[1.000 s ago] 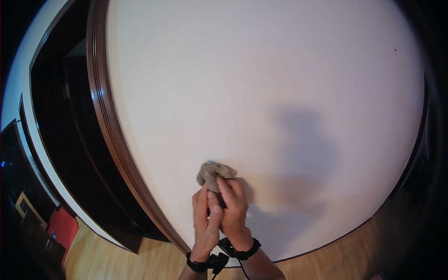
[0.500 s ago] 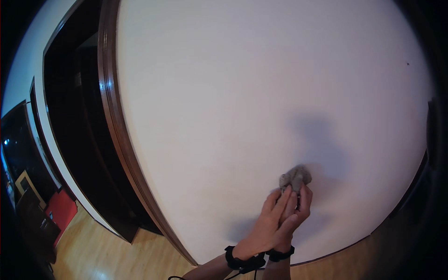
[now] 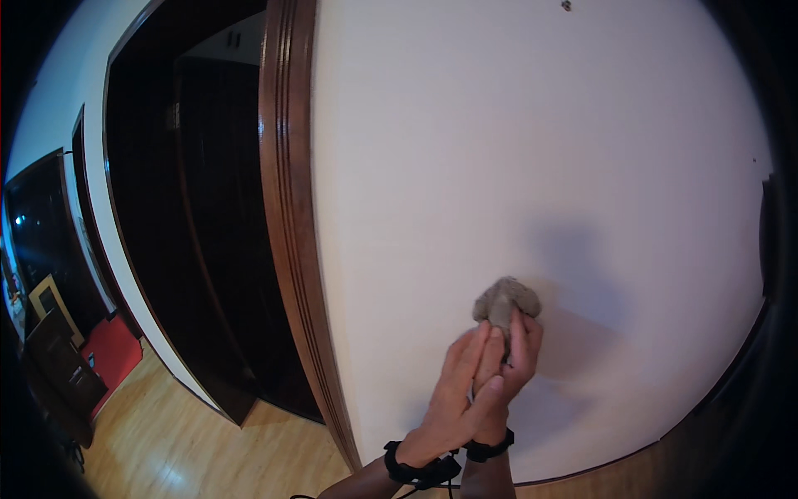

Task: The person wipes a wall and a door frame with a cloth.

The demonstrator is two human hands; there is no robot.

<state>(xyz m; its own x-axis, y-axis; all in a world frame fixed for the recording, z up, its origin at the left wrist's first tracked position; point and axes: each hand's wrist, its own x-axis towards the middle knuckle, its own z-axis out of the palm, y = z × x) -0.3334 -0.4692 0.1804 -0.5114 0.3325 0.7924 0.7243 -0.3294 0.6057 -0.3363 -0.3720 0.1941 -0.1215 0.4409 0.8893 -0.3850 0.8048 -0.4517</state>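
Observation:
A crumpled grey-brown cloth (image 3: 507,301) is bunched up against the white wall (image 3: 432,191), right of the middle. My right hand (image 3: 519,353) is closed around its lower part, fingers bent over the folds. Overlapping it from the left, my left hand (image 3: 453,399) has its fingers held together, their tips at the cloth's lower edge. Part of the right palm is hidden behind the left hand. Each wrist wears a black band, with a thin cable near the left one.
A brown wooden door frame (image 3: 291,166) with a dark doorway stands to the left. Farther left are a red mat (image 3: 116,366) and a dark panel (image 3: 62,358) over the light wood floor (image 3: 183,441). A dark object (image 3: 766,237) sits at the right rim.
The view has shifted, so the door frame stands farther right. Both hands and the cloth sit slightly more to the left and higher in the picture, still together.

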